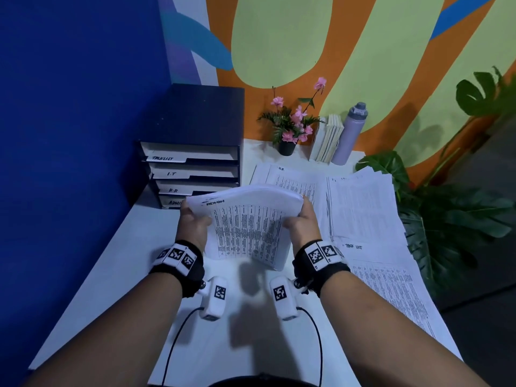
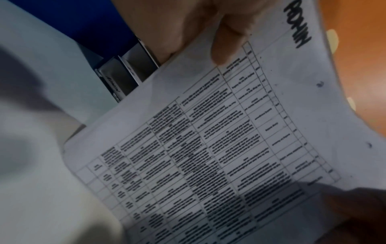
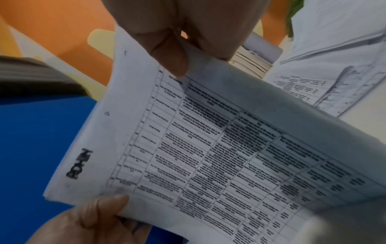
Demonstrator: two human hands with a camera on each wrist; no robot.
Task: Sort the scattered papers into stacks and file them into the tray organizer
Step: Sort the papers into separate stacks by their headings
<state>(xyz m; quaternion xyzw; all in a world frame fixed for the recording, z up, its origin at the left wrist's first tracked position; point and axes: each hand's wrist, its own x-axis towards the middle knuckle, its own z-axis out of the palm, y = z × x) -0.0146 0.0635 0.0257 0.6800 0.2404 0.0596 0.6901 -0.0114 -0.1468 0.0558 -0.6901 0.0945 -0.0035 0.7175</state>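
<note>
A thick, bent stack of printed sheets marked ADMIN point(image 1: 248, 224) hangs above the white table point(image 1: 117, 269), just in front of the dark tray organizer point(image 1: 192, 169). My left hand point(image 1: 195, 223) grips the stack's left edge and my right hand point(image 1: 300, 222) grips its right edge. The left thumb point(image 2: 221, 41) presses on the ADMIN stack point(image 2: 219, 148), with the organizer's point(image 2: 125, 77) lower slots behind it. The right thumb point(image 3: 167, 54) pinches the same stack point(image 3: 208, 148). The trays read TASKLIST, I.T, H.R and ADMIN. Piles marked H.R. point(image 1: 290, 180) and TASK LIST point(image 1: 385, 275) lie on the table.
Another fanned pile of papers point(image 1: 363, 202) lies at the right. A pot of pink flowers point(image 1: 290, 127), some books point(image 1: 326, 138) and a purple bottle point(image 1: 349, 132) stand at the back. A leafy plant point(image 1: 446, 219) crowds the right edge; a blue wall point(image 1: 69, 135) borders the left.
</note>
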